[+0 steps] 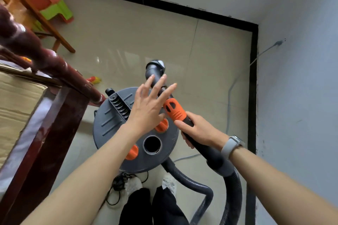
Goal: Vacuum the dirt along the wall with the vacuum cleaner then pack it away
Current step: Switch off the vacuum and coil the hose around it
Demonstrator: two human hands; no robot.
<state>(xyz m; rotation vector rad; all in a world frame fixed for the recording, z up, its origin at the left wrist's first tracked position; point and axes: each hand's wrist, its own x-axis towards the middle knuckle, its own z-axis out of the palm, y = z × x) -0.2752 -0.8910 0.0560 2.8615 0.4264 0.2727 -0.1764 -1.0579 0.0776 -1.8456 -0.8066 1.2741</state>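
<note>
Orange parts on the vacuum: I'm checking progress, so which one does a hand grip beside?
The ribbed orange collar on the wand; the right hand grips just behind it. The two orange latches sit on the lid.

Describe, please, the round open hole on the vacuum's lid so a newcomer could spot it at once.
Find the grey vacuum canister at the person's feet. On its flat lid, nearest the person, sits a dark round port. Unlike the orange clips beside it, it is an open, rimmed hole.

Bright even daylight; glare patches on floor tiles (128, 42); wide-angle bending at edges; left hand (148, 104) slightly motion-blurred
</note>
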